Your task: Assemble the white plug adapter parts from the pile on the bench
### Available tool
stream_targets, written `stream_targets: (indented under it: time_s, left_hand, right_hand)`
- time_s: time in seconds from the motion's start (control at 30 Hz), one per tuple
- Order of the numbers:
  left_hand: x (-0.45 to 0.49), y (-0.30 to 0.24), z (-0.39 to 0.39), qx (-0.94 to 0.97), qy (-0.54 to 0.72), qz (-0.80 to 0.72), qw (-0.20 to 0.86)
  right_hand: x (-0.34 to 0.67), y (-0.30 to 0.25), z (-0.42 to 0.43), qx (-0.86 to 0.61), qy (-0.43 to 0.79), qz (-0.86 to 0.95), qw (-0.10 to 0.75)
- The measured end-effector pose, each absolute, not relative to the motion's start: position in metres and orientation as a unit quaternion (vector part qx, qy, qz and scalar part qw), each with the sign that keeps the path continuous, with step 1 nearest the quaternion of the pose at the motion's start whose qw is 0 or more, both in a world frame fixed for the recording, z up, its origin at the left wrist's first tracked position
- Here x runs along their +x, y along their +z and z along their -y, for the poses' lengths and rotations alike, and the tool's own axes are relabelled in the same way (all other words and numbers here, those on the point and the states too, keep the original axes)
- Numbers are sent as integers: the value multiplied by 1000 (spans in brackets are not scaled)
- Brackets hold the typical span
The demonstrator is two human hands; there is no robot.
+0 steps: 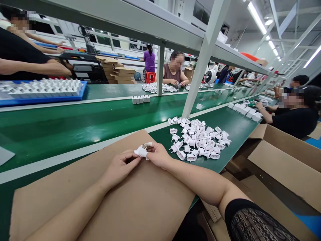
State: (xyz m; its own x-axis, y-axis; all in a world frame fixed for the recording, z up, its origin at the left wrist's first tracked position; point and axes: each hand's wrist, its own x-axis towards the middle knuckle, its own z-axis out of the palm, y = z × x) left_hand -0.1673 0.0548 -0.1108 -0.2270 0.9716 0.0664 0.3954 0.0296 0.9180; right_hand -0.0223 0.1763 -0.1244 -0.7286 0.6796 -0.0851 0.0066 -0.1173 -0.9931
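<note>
Over the cardboard sheet [120, 201], both hands meet at one small white plastic plug housing [142, 152], which has something brassy showing at its top. My right hand [159, 155] wraps its fingers round the housing's right side. My left hand [123, 166] pinches its lower left edge between thumb and fingertips. Fingers cover much of the piece, so its full shape is hidden. To the right of my hands lies a loose pile of white two-pin plug housings [198, 137] on the green table.
A slanted white post [200, 63] rises behind the pile under a long shelf. Beyond it runs a green conveyor belt [75, 124] with several white blocks [140, 99]. A blue tray [82, 92] holds white parts. Open cardboard boxes [283, 157] stand at right. Co-workers sit around.
</note>
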Motion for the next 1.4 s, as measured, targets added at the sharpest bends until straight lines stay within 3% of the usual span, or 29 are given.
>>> stream_targets:
  time_s: [1.4]
  left_hand:
    - [-164,-105,-55,556,448,-640,284]
  right_hand:
    - [-21,-120,-175,-262,694,624,246]
